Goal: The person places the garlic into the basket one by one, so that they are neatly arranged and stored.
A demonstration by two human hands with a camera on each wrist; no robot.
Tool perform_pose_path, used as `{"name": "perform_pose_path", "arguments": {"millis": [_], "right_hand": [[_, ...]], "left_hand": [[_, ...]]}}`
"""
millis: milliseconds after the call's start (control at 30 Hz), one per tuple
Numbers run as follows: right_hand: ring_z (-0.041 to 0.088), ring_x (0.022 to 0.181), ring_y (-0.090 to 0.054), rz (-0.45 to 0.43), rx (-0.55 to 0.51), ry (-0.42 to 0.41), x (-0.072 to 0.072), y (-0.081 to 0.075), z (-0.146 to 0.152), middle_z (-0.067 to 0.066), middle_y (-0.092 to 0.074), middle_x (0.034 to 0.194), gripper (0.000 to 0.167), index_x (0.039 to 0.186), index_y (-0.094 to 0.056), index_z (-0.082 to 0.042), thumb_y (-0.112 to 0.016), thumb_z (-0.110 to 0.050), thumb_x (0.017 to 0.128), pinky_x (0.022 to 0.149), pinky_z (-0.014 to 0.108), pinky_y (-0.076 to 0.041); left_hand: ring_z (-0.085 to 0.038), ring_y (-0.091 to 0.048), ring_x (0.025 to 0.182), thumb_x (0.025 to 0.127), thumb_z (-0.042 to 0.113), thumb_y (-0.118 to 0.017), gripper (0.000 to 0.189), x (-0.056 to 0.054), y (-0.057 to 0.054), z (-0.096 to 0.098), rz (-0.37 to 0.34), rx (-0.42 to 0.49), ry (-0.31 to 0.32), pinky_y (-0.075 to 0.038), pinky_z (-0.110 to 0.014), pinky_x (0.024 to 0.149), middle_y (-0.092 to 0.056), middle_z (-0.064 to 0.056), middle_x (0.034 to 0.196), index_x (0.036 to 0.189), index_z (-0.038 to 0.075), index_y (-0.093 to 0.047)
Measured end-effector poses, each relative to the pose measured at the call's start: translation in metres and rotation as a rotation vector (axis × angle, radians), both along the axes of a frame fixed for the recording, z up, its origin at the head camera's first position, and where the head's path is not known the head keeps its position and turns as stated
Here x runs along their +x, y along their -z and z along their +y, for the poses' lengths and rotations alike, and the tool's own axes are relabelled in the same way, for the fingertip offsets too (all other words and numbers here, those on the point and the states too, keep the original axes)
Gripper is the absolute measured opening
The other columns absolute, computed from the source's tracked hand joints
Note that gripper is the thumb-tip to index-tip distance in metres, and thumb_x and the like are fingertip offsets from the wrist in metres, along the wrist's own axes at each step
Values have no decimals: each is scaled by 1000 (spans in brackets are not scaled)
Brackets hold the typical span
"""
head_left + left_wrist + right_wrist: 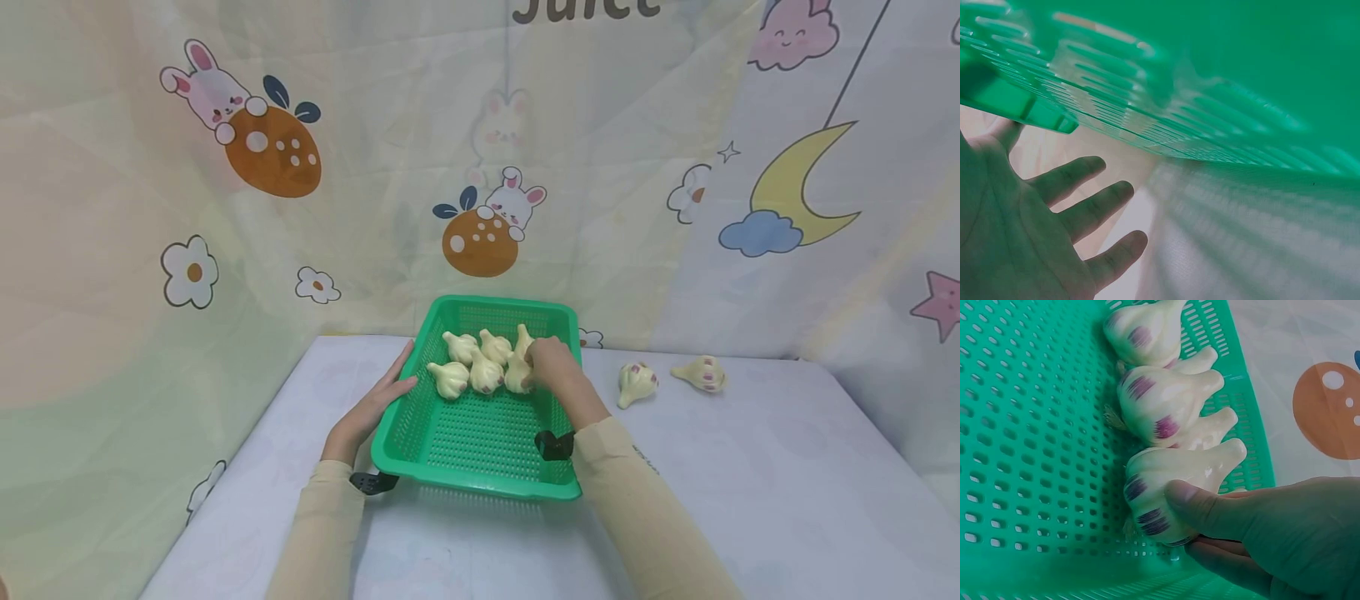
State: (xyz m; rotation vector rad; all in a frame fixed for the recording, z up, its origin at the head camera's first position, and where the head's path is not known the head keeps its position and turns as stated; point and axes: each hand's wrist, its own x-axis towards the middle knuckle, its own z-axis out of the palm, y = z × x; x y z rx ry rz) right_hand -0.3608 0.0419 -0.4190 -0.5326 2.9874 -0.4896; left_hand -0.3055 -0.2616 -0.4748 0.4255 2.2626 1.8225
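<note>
Garlic bulbs [487, 374] are lying inside the green basket [480, 482]; our right hand [553, 364] is pinching one, while our outspread left hand [373, 404] is touching the basket.

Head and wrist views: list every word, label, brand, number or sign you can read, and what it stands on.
"Juice", letter tops cut off, on the printed backdrop.
Dark marks beside the right sleeve: too small to read.
Green basket and garlic bulbs: no text visible.
</note>
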Motion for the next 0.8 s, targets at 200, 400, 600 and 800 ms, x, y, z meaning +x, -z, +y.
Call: {"name": "perform_pose_path", "arguments": {"millis": [200, 400, 600, 800], "right_hand": [[10, 53, -18, 28, 3, -19, 0, 1, 1, -5, -18, 53, 54, 51, -33, -12, -82, -15, 72, 47, 22, -20], [11, 54, -19, 52, 13, -40, 1, -1, 1, -5, -18, 53, 54, 50, -32, -13, -83, -14, 71, 49, 22, -20], [10, 54, -19, 42, -4, -17, -2, 1, 1, -6, -18, 53, 57, 49, -30, -14, -82, -15, 71, 49, 22, -22], [10, 54, -19, 48, -15, -22, -5, 5, 2, -6, -18, 54, 57, 49, -29, -15, -82, -13, 72, 49, 22, -22]], "left_hand": [[-18, 7, 148, 101, 37, -37, 63, 1, -1, 1, -6, -1, -6, -2, -59, 115, 3, 15, 159, 152, 39, 1], [-19, 8, 148, 101, 36, -37, 63, 2, -3, 2, -8, -12, -13, -2, -60, 115, 3, 14, 159, 152, 40, 0], [-21, 8, 148, 101, 37, -37, 64, 3, -4, 2, -13, -23, -18, -3, -61, 114, 4, 13, 159, 152, 40, 0], [-23, 9, 148, 101, 36, -35, 64, 3, -5, 3, -11, -34, -16, -3, -63, 113, 6, 11, 160, 153, 37, 2]]}}
